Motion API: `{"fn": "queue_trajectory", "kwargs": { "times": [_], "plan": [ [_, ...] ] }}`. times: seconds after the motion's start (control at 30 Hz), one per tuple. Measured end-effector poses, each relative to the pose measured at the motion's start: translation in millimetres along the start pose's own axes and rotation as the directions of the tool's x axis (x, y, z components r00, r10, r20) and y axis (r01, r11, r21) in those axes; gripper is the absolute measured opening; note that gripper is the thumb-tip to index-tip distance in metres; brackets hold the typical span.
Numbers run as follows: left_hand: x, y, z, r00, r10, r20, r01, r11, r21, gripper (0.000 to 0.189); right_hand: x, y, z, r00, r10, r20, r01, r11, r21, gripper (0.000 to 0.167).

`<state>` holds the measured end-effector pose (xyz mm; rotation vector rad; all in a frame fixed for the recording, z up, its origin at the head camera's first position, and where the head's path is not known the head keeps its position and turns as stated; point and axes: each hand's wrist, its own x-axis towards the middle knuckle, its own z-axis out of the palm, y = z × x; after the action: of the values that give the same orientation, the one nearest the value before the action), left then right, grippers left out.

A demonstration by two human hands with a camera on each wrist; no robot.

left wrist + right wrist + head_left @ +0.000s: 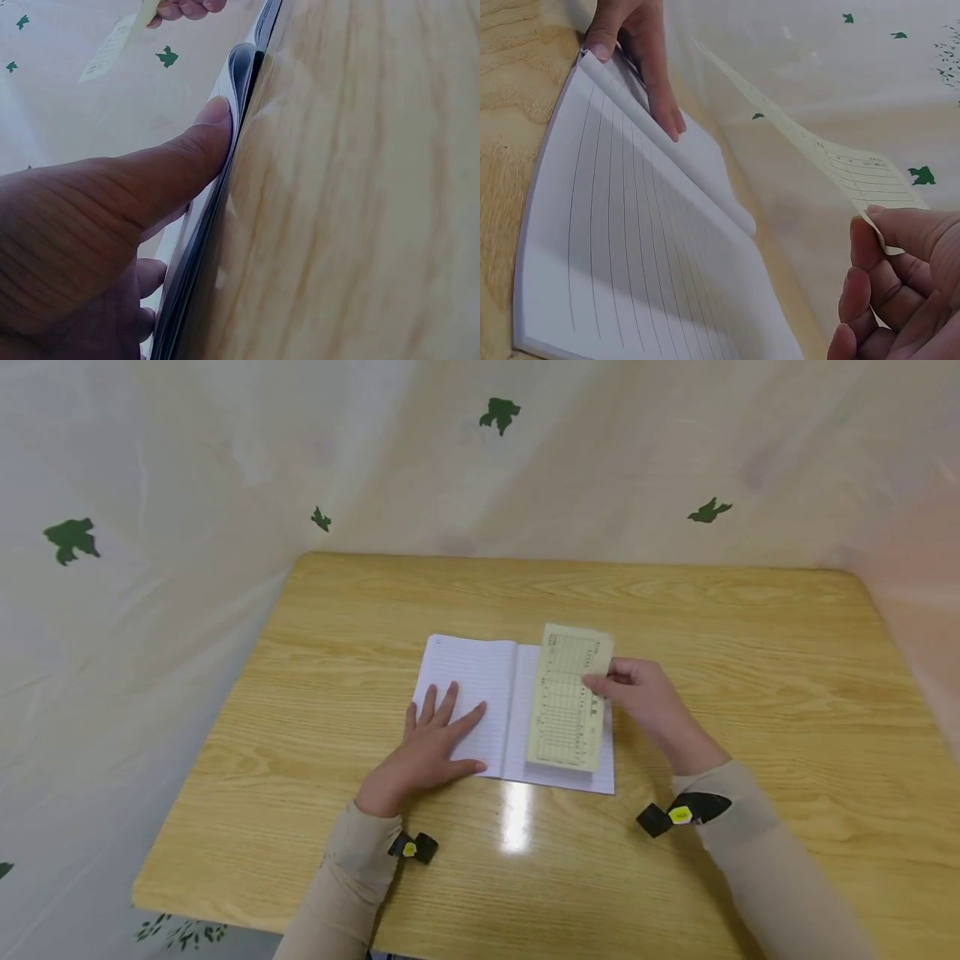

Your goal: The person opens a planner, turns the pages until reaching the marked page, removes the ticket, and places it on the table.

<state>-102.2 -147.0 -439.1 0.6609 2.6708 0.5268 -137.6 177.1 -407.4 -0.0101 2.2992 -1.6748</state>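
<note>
An open lined notebook [468, 664] lies on the wooden table. With its fingers spread, my left hand [427, 752] presses on the left page, the thumb near the bottom edge by the fold. My right hand [645, 697] pinches a pale yellow printed form [566, 702] by its right edge, thumb on top. In the right wrist view the form [825, 154] is held in the air above the notebook's right page [630, 225], bending slightly. Its print is a ruled table, too small to read in the head view.
The wooden table [300, 793] extends around the notebook on all sides. Behind it hangs a pale curtain [405, 460] with green leaf-like shapes. Both sleeves carry a black strap with a small camera, the right one [701, 808] beside the notebook's lower right corner.
</note>
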Motion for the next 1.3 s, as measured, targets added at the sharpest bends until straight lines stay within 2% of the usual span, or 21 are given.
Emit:
{"fn": "queue_trajectory", "kwargs": {
  "times": [0.1,0.3,0.5,0.7,0.83,1.0,1.1,1.2,1.3],
  "plan": [
    [-0.1,-0.6,0.1,1.0,0.001,0.001,-0.001,1.0,0.004,0.081,-5.2,0,-5,1.0,-0.021,0.008,0.021,1.0,0.004,0.043],
    [-0.5,1.4,-1.1,1.0,0.008,0.002,-0.008,1.0,-0.004,0.081,-16.9,6,-21,0.999,-0.033,-0.034,0.03,0.995,-0.091,0.043],
    [-0.3,1.8,-1.2,1.0,0.005,0.003,-0.005,1.0,-0.006,0.081,-28.1,22,-54,0.997,0.009,-0.077,-0.026,0.975,-0.219,0.048],
    [1.3,2.3,-0.2,1.0,-0.002,0.007,0.002,1.0,-0.017,0.081,-32.6,39,-87,0.997,0.06,-0.048,-0.073,0.924,-0.376,0.051],
    [2.1,3.2,-0.2,1.0,-0.003,0.01,0.003,1.0,-0.025,0.081,-30.8,48,-99,0.996,0.082,-0.038,-0.09,0.896,-0.435,0.046],
    [2.0,3.5,-0.6,1.0,-0.004,0.012,0.004,1.0,-0.029,0.081,-25.3,57,-99,0.997,0.047,-0.064,-0.075,0.829,-0.554,0.031],
    [2.2,3.7,-0.8,1.0,-0.005,0.013,0.006,1.0,-0.027,0.081,-23.1,58,-96,0.996,0.024,-0.086,-0.072,0.787,-0.613,0.028],
    [2.6,3.9,-0.9,1.0,-0.003,0.011,0.004,1.0,-0.026,0.081,-22.1,58,-93,0.994,0.024,-0.106,-0.086,0.771,-0.632,0.028],
    [3.0,3.3,-0.3,1.0,-0.008,0.016,0.008,1.0,-0.026,0.081,-22.1,57,-91,0.992,0.033,-0.122,-0.103,0.765,-0.636,0.036]
  ]
}}
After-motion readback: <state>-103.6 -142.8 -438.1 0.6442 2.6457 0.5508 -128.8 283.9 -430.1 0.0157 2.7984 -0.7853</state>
